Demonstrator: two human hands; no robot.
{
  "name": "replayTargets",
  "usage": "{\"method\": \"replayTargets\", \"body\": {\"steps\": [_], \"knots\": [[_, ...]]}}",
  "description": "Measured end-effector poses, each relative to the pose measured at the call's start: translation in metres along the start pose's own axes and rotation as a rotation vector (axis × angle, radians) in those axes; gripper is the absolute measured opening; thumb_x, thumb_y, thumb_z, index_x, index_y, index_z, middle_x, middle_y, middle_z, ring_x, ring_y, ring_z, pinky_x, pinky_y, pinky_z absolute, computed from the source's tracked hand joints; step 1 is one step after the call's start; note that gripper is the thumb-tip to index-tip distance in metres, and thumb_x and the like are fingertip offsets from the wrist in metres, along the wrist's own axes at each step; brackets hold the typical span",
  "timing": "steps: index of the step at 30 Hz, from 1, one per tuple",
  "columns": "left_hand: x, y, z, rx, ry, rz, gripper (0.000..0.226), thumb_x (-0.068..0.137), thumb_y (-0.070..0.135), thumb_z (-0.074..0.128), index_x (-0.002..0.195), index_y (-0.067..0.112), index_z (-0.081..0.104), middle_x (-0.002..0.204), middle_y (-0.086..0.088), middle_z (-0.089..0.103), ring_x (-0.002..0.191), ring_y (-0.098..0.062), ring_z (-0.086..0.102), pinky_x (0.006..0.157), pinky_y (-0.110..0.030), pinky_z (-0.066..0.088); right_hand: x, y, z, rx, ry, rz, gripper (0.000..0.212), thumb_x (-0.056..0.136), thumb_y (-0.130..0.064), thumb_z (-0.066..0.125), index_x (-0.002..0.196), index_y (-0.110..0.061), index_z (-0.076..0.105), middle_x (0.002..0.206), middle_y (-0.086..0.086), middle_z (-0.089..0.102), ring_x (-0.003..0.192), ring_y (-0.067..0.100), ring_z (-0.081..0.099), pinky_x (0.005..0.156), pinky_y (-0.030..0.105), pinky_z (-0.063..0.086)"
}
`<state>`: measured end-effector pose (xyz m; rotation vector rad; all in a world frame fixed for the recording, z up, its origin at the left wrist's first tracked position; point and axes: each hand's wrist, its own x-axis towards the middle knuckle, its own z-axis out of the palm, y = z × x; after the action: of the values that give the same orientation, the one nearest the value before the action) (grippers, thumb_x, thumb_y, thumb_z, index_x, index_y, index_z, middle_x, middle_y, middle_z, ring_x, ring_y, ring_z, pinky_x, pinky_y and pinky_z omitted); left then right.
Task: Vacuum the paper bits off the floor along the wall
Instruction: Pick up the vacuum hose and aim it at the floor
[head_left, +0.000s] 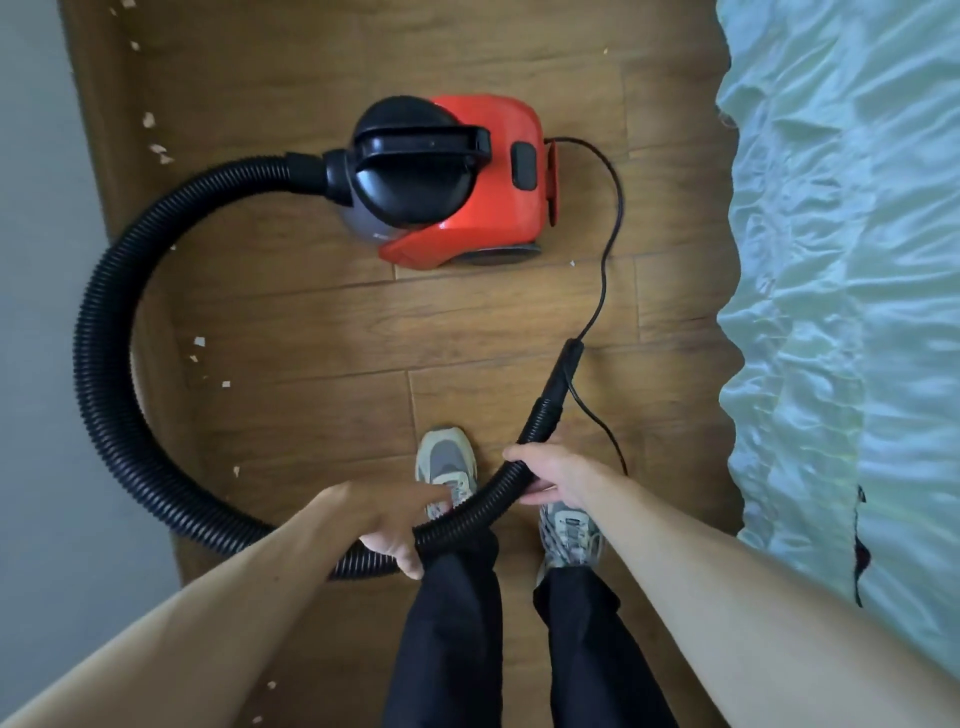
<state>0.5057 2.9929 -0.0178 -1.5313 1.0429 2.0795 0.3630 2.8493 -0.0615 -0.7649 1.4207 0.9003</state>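
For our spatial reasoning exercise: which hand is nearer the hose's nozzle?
Right. The right hand grips the hose just behind the nozzle; the left hand grips farther back along it.

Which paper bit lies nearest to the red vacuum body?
The tiny bit beside the vacuum body, toward the bed; the rest lie farther off, mostly along the wall.

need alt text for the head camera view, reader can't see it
Seen from above, a person's left hand and right hand hold a black vacuum hose near its nozzle. A red vacuum sits on the wooden floor ahead; paper bits lie along the wall at left.
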Motion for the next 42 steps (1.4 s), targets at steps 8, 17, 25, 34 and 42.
{"method": "replayTargets", "body": {"steps": [8, 17, 25, 34, 42], "knots": [[-0.057, 0.003, 0.021, -0.032, 0.126, -0.029, 0.071, 0.081, 0.031, 0.078, 0.139, 0.030, 0.037, 0.105, 0.004, 0.050, 0.098, -0.020, 0.053, 0.081, -0.032, 0.043, -0.049, -0.020, 0.027, -0.060, 0.077, -0.242, 0.060, 0.088, -0.006, 0.066, 0.133, -0.025, 0.031, 0.114, 0.001, 0.053, 0.090, 0.022, 0.062, 0.057, 0.033, 0.056], [-0.096, 0.027, 0.018, -0.276, 0.404, 0.008, 0.077, 0.085, 0.015, 0.068, 0.148, 0.036, 0.028, 0.110, 0.002, 0.057, 0.107, -0.022, 0.058, 0.095, -0.038, 0.049, -0.117, -0.068, 0.018, -0.141, 0.316, -0.636, 0.088, 0.083, -0.012, 0.068, 0.150, -0.036, 0.016, 0.114, -0.001, 0.055, 0.093, 0.023, 0.059, 0.077, 0.032, 0.046], [-0.117, 0.055, -0.003, -0.384, 0.746, 0.078, 0.074, 0.082, 0.006, 0.063, 0.148, 0.019, 0.032, 0.127, -0.008, 0.062, 0.114, -0.026, 0.059, 0.095, -0.038, 0.049, -0.179, -0.113, -0.012, -0.120, 0.224, -0.934, 0.065, 0.085, -0.033, 0.056, 0.135, -0.059, 0.024, 0.130, 0.003, 0.058, 0.111, 0.022, 0.060, 0.097, 0.049, 0.050], [-0.128, 0.048, 0.008, -0.582, 1.099, 0.229, 0.053, 0.074, 0.008, 0.074, 0.121, 0.012, 0.051, 0.098, -0.007, 0.065, 0.093, -0.028, 0.060, 0.082, -0.036, 0.047, -0.207, -0.149, 0.012, -0.332, 0.042, -1.139, 0.071, 0.093, -0.018, 0.057, 0.143, -0.055, 0.026, 0.139, -0.002, 0.054, 0.121, 0.016, 0.056, 0.104, 0.043, 0.047], [-0.145, 0.025, 0.038, -0.808, 1.257, 0.317, 0.085, 0.077, 0.007, 0.069, 0.144, 0.034, 0.024, 0.084, -0.003, 0.068, 0.079, -0.021, 0.064, 0.078, -0.034, 0.053, -0.226, -0.181, 0.066, -0.542, -0.096, -1.160, 0.071, 0.091, -0.012, 0.064, 0.142, -0.047, 0.030, 0.107, 0.011, 0.064, 0.097, 0.028, 0.067, 0.081, 0.043, 0.060]]}}
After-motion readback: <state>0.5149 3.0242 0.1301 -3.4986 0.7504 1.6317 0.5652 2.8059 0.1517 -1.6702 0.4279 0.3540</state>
